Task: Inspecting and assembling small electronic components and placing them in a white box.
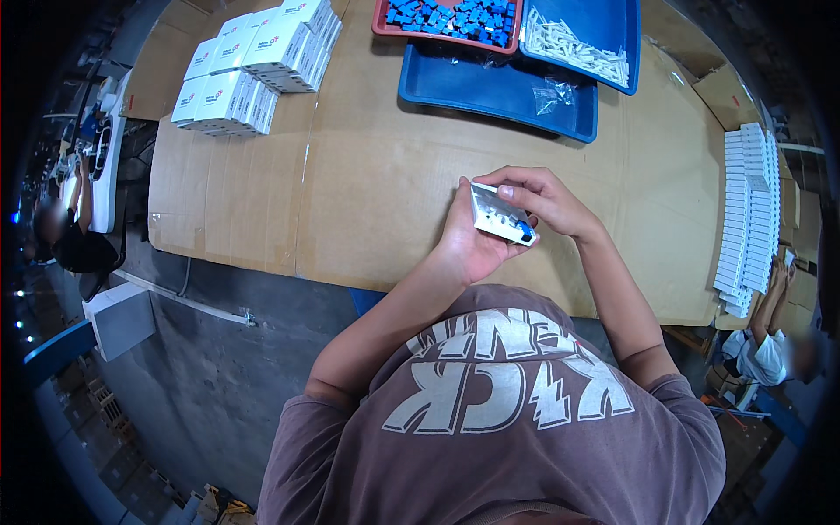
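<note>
The small clear packet (500,219) with a blue piece at its lower end could slip out and drop off the near edge of the bench (367,175), since it is held in the air just above that edge rather than resting on the cardboard-covered top. The grip looks light: only fingertips and a thumb pinch a thin, glossy wrapper, so a loosened finger would likely let it slide toward the person's lap. The blue piece might also work loose from the packet's open end, though that end is too small to judge.

The left hand (468,241) is curled closed around the packet's left side, cradling it from beneath. The right hand (538,201) is closed on its upper edge, thumb and fingers pinching the top. The packet lies between the two hands, touching both, tilted with its blue end down toward the person.

Well apart, at the far edge, sit a red tray of blue parts (446,19), blue trays (499,87) holding white parts (577,48), and stacked white boxes (254,66) near the far left corner.
</note>
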{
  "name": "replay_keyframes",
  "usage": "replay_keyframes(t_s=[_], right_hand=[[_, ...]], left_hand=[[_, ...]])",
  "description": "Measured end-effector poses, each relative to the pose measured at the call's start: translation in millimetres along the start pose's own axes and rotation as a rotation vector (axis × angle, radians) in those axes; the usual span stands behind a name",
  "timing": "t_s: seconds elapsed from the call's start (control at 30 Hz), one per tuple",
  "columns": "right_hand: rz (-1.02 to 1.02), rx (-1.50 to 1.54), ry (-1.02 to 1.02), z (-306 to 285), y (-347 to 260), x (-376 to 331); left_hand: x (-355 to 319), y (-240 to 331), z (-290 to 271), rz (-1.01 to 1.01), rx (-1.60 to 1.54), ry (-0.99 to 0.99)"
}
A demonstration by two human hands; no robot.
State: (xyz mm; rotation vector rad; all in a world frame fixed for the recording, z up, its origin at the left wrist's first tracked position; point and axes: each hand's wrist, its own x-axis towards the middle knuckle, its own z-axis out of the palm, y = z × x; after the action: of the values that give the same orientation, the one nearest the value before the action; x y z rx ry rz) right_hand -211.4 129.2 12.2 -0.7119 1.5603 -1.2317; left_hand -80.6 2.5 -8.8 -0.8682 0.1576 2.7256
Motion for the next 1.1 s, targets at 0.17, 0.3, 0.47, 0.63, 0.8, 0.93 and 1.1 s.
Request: replay_keyframes(t_s=[0.17,0.3,0.47,0.63,0.8,0.93,1.1], right_hand=[[-0.077,0.019,0.046,6,2,0],[-0.090,0.027,0.034,10,3,0],[-0.063,0.125,0.027,14,-1,-3],[-0.118,0.172,0.044,21,3,-1],[-0.196,0.186,0.046,25,14,1],[-0.254,0.066,0.022,30,21,3],[-0.340,-0.071,0.030,35,24,1]], left_hand=[[-2,5,10,0.050,0.031,0.063],[-1,3,7,0.079,0.019,0.061],[-3,2,9,0.150,0.062,0.085],[-2,4,5,0.180,0.093,0.096],[-8,4,7,0.212,0.146,0.092],[-12,4,8,0.231,0.138,0.127],[-15,3,4,0.244,0.149,0.112]])
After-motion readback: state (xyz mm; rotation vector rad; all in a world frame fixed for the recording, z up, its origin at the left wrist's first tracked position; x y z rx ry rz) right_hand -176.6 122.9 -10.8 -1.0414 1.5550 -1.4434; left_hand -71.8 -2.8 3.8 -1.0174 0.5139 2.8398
